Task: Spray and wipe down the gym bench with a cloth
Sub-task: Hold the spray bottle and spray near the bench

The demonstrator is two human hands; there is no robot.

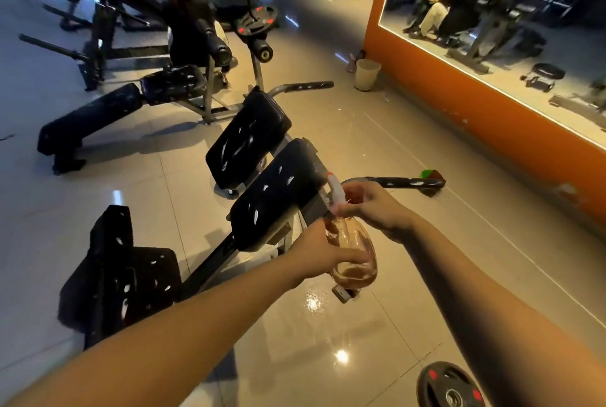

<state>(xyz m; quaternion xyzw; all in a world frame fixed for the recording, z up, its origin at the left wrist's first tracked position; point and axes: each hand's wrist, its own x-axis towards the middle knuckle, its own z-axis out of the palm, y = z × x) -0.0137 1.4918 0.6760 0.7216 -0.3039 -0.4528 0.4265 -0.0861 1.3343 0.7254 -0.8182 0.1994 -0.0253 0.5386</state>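
Note:
A clear spray bottle [355, 252] with pinkish liquid and a white trigger head is held over the floor, just right of the black gym bench [278, 190]. My left hand [323, 252] grips the bottle's body from the left. My right hand [373, 206] grips the white sprayer head, whose nozzle points up and left toward the bench pads. The two split pads [247, 137] carry white streaks. A crumpled cloth [431, 175], green and dark red, lies by the tip of the bench's right handle bar [403, 182].
A black footplate [121, 269] sits at the bench's near end. Another bench [95, 118] and machines stand to the left. A white bin [367, 73] stands by the orange mirrored wall [492, 104]. A weight plate [451, 387] lies at the bottom right on glossy tiles.

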